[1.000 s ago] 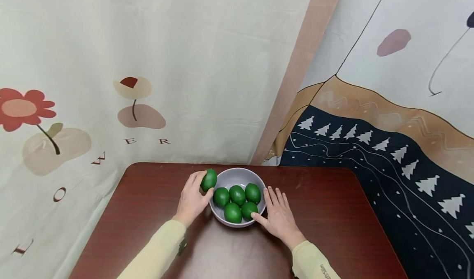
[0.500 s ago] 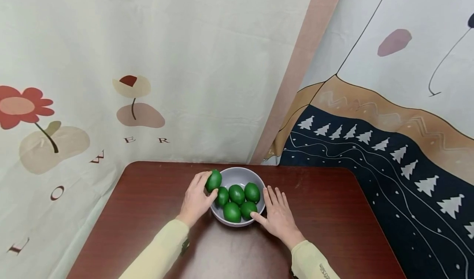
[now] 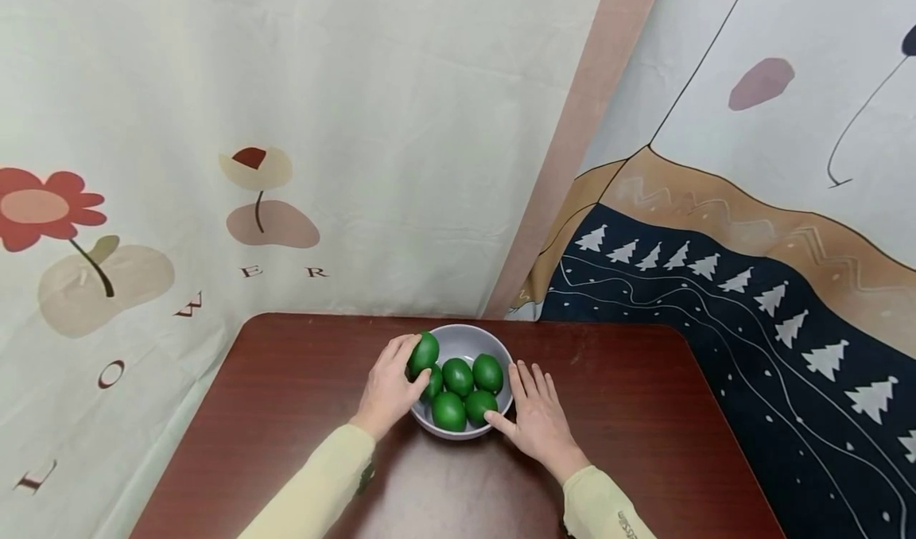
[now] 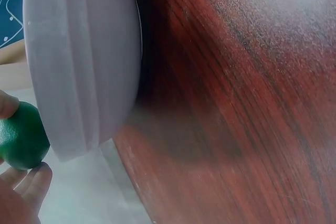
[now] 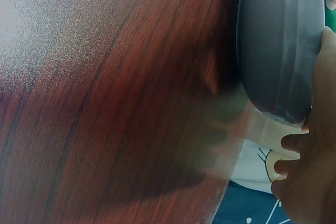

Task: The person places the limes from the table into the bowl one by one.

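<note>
My left hand (image 3: 390, 386) grips a green lime (image 3: 425, 351) between thumb and fingers, over the left side of a grey bowl (image 3: 461, 339). In the left wrist view that lime (image 4: 23, 139) shows right at the rim of the bowl (image 4: 84, 66). Several more limes (image 3: 458, 377) lie inside; the leftmost is partly hidden by the thumb and the held lime. My right hand (image 3: 540, 421) rests with straight fingers along the bowl's right rim, its thumb over the near right edge beside a lime (image 3: 481, 405).
The bowl stands near the far edge of a dark red-brown wooden table (image 3: 615, 412). Behind it hangs a pale curtain (image 3: 401, 205) with printed flowers. On the right hangs a printed cloth (image 3: 716, 316) with white trees on dark blue.
My left hand has carried the lime rightward, from outside the bowl's left rim to over its inside. The right hand has stayed at the rim.
</note>
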{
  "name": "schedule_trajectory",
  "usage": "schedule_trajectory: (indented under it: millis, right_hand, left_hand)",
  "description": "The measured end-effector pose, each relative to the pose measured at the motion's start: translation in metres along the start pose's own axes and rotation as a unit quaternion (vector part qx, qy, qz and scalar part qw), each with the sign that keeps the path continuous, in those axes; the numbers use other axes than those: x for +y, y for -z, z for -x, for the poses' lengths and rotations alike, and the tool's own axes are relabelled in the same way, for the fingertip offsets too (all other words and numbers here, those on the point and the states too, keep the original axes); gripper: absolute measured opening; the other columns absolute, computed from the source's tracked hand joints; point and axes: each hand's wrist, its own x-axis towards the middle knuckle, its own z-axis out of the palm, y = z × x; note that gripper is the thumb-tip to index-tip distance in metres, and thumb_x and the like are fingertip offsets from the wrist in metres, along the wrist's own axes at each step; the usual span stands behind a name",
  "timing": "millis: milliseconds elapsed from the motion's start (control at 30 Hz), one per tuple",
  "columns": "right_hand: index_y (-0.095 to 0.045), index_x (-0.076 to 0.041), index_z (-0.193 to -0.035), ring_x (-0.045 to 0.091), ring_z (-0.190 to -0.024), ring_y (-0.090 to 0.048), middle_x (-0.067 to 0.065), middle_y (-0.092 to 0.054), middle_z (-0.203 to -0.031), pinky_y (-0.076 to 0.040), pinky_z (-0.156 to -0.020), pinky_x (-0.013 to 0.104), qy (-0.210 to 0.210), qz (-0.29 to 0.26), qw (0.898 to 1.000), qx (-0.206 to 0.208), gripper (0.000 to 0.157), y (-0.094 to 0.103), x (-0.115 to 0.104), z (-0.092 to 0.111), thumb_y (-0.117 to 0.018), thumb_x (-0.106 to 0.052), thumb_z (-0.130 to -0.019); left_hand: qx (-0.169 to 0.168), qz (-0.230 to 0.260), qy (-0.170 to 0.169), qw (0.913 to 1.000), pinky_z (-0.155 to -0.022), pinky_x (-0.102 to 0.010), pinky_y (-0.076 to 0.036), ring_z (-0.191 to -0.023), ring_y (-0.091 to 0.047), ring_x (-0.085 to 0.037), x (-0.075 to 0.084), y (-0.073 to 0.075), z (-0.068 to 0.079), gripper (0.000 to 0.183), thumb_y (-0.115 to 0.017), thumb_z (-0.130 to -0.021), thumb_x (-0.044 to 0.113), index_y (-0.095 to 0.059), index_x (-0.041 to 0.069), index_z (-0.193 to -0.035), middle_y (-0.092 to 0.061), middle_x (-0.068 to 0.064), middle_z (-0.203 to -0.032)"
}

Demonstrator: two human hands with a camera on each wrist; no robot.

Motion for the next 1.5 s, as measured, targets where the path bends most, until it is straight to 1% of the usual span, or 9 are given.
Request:
schedule_trajectory:
  millis: [167,433,600,800,933,1167,1333,1400,1500]
  right_hand:
    - [-0.031,-0.003,-0.162,0.045,-0.153,-0.027,0.022,-0.035,-0.164,-0.019,-0.125,0.059,0.000,-0.004,1.000,0.002,0.099,0.000,-0.001,0.001,-0.057,-0.070,-0.093]
    - [-0.031,-0.003,-0.162,0.044,-0.153,-0.026,0.022,-0.035,-0.164,-0.019,-0.125,0.059,-0.001,-0.004,1.000,0.002,0.099,0.000,0.000,0.000,-0.057,-0.070,-0.093]
    - [-0.030,-0.003,-0.162,0.044,-0.153,-0.026,0.022,-0.034,-0.164,-0.018,-0.126,0.059,-0.001,-0.005,1.000,-0.001,0.099,0.000,0.000,0.000,-0.057,-0.070,-0.093]
    - [-0.031,-0.003,-0.162,0.046,-0.152,-0.028,0.022,-0.035,-0.163,-0.019,-0.125,0.059,0.003,-0.003,1.000,0.002,0.100,0.000,0.001,-0.001,-0.057,-0.070,-0.093]
    - [-0.031,-0.003,-0.162,0.045,-0.153,-0.028,0.022,-0.035,-0.163,-0.019,-0.125,0.058,0.001,-0.002,1.000,0.004,0.099,-0.001,0.001,-0.001,-0.057,-0.070,-0.093]
    - [-0.031,-0.003,-0.162,0.045,-0.153,-0.027,0.022,-0.036,-0.163,-0.019,-0.125,0.059,0.001,-0.006,1.000,0.005,0.099,0.000,0.001,0.000,-0.058,-0.069,-0.093]
    - [-0.032,-0.002,-0.161,0.045,-0.152,-0.029,0.022,-0.037,-0.162,-0.020,-0.124,0.059,0.003,-0.006,1.000,0.010,0.098,-0.001,0.001,0.000,-0.058,-0.069,-0.093]
    - [-0.032,-0.002,-0.161,0.045,-0.152,-0.029,0.022,-0.037,-0.162,-0.020,-0.124,0.059,0.002,-0.006,1.000,0.009,0.098,-0.001,0.001,0.000,-0.058,-0.069,-0.093]
    - [-0.031,-0.003,-0.162,0.044,-0.153,-0.027,0.022,-0.036,-0.163,-0.019,-0.125,0.059,-0.002,-0.008,1.000,0.003,0.099,0.000,0.000,-0.001,-0.058,-0.069,-0.093]
  left_hand:
    - [-0.008,-0.006,-0.007,0.9999,-0.098,-0.048,-0.055,-0.120,-0.061,-0.032,0.002,-0.003,0.000,0.061,-0.083,-0.082,0.013,-0.062,0.005,-0.139,-0.061,-0.013,-0.133]
    - [-0.001,-0.011,-0.026,0.9996,-0.095,-0.049,-0.056,-0.118,-0.062,-0.032,0.002,-0.009,0.000,0.060,-0.083,-0.081,0.014,-0.064,0.005,-0.137,-0.062,-0.013,-0.130]
    - [-0.008,-0.010,-0.024,0.9996,-0.095,-0.050,-0.056,-0.116,-0.062,-0.033,0.003,-0.012,-0.001,0.059,-0.083,-0.081,0.014,-0.064,0.005,-0.137,-0.062,-0.013,-0.130]
    - [-0.015,-0.009,-0.021,0.9996,-0.095,-0.050,-0.055,-0.115,-0.062,-0.033,0.006,-0.013,-0.002,0.059,-0.082,-0.082,0.015,-0.064,0.003,-0.137,-0.063,-0.014,-0.130]
    - [-0.019,-0.011,-0.015,0.9997,-0.097,-0.051,-0.054,-0.117,-0.061,-0.034,0.007,-0.014,-0.004,0.059,-0.082,-0.083,0.015,-0.064,0.003,-0.138,-0.062,-0.015,-0.131]
    - [-0.020,-0.020,-0.015,0.9995,-0.095,-0.050,-0.055,-0.116,-0.061,-0.034,0.005,-0.019,-0.005,0.058,-0.080,-0.084,0.014,-0.063,0.003,-0.138,-0.062,-0.014,-0.135]
    - [-0.025,-0.026,-0.013,0.9993,-0.099,-0.050,-0.054,-0.118,-0.060,-0.036,0.004,-0.022,-0.007,0.056,-0.079,-0.086,0.014,-0.062,0.003,-0.139,-0.061,-0.016,-0.139]
    - [-0.030,-0.028,-0.011,0.9991,-0.103,-0.051,-0.052,-0.120,-0.059,-0.037,0.004,-0.022,-0.007,0.056,-0.078,-0.087,0.014,-0.062,0.003,-0.140,-0.060,-0.018,-0.141]
    - [-0.032,-0.029,-0.012,0.9990,-0.103,-0.052,-0.051,-0.121,-0.059,-0.038,0.004,-0.022,-0.007,0.056,-0.078,-0.088,0.013,-0.062,0.004,-0.141,-0.059,-0.018,-0.143]
